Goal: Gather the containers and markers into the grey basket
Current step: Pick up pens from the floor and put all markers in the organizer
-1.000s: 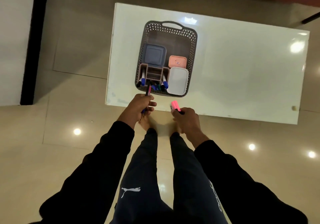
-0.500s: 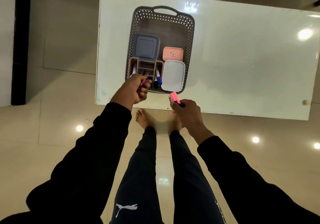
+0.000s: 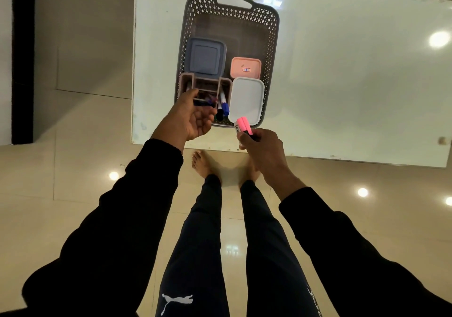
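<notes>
The grey basket (image 3: pixel 274 47) stands on the white table (image 3: pixel 354 84). Inside it lie a grey-blue lidded container (image 3: pixel 205 57), a small pink container (image 3: pixel 245 67), a white container (image 3: pixel 247 99) and a taupe organiser (image 3: pixel 188 81) with blue and black markers (image 3: pixel 223 102). My left hand (image 3: pixel 189 118) hovers over the organiser with its fingers loosened; a blurred blue and pink marker (image 3: pixel 208 101) sits just off its fingertips above a compartment. At the basket's near right corner, my right hand (image 3: pixel 265 150) grips pink-capped markers (image 3: pixel 242 125) that point up.
The far half of the basket is bare. A small pale object (image 3: pixel 441 141) lies at the table's near right edge. My legs and bare feet (image 3: pixel 201 162) stand on the glossy tiled floor against the table's near edge. A dark vertical strip (image 3: pixel 23 59) runs down the far left.
My left hand carried its marker from the table edge over the organiser and has loosened its fingers off it. My right hand rose slightly toward the basket, pink markers still held.
</notes>
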